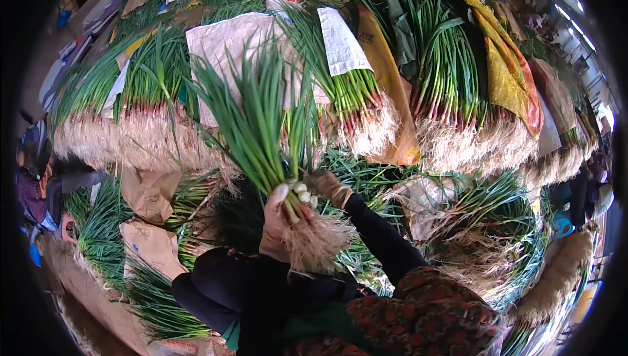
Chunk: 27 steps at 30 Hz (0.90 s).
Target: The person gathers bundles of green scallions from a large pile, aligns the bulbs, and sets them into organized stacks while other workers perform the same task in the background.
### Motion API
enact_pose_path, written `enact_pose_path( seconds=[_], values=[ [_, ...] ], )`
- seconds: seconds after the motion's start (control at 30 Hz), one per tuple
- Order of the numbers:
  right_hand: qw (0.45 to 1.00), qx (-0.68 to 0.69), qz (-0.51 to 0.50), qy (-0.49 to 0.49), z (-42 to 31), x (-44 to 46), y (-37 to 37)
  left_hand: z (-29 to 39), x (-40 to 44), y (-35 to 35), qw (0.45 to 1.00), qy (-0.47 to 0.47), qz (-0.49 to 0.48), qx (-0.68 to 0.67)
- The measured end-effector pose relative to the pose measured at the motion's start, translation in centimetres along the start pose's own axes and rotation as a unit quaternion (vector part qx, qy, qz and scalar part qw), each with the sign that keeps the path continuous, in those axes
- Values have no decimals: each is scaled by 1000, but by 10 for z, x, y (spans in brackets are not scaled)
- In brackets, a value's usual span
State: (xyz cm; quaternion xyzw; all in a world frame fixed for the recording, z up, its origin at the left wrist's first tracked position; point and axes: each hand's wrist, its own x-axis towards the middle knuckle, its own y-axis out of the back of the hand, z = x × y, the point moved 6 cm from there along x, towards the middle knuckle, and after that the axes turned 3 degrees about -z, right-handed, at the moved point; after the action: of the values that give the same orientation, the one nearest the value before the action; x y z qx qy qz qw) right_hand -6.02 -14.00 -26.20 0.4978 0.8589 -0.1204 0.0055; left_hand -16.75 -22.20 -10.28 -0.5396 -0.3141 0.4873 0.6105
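Note:
A bunch of green onions (261, 150) is upright in front of me, its long green leaves pointing away and its pale stringy roots (315, 241) toward my lap. My left hand (275, 225) wraps around the lower stalks, thumb on top. Small white round things (302, 191), perhaps bulbs, line the right side of the bunch just above the roots. Close beside them is my right hand (330, 189), reaching in from the right under a dark sleeve; its fingers are blurred and partly hidden, so their grip does not show.
Rows of onion bundles (451, 62) lie ahead, roots facing me. Woven sacks, one pale (235, 42) and one yellow-orange (507, 75), cover some. Loose onions (484, 245) and brown paper-like sheets (154, 248) surround my legs. Other people (39, 192) are at the far left and right.

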Motion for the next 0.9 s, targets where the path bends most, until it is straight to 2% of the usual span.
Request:
enact_pose_path(
  seconds=[0.03,0.07,0.1,0.13,0.23,0.27,0.3,0.4,0.5,0.57,0.6,0.63,0.7,0.77,0.8,0.87,0.9],
  values=[
    [981,-181,-60,-37,0,-7,1,1,-2,-6,996,-6,8,-90],
    [910,-392,-130,-47,0,-15,3,5,2,-1,997,-13,-38,-64],
    [813,-546,-198,-32,-21,-27,-4,12,4,-9,998,-59,-10,2],
    [857,-504,-93,-47,-36,-19,28,13,4,-11,998,-54,20,8],
    [821,-520,236,-13,-95,4,112,9,7,2,997,-5,66,34],
    [791,-550,231,-131,-129,4,108,6,8,8,996,19,74,47],
    [757,-586,231,-173,-124,16,117,7,9,10,996,12,77,54],
    [732,-630,194,-172,-94,47,135,4,10,10,994,-11,104,45],
    [736,-642,138,-164,-78,54,124,3,8,14,990,2,136,24],
    [752,-636,104,-135,-91,36,93,5,9,23,983,-1,163,79],
    [765,-629,94,-103,-123,14,63,5,10,27,979,-1,178,104],
    [754,-638,145,52,-126,6,61,3,10,23,980,9,168,102],
    [697,-683,172,-134,-109,9,106,0,10,13,983,30,149,103],
    [679,-660,279,-160,-153,-4,112,0,9,19,988,36,120,86],
    [626,-685,369,-39,-169,0,117,1,10,19,991,37,104,78],
    [475,-684,514,205,-178,-4,117,2,13,15,990,15,118,73],
    [525,-711,441,152,-172,6,118,2,11,13,989,3,128,69]
  ],
)
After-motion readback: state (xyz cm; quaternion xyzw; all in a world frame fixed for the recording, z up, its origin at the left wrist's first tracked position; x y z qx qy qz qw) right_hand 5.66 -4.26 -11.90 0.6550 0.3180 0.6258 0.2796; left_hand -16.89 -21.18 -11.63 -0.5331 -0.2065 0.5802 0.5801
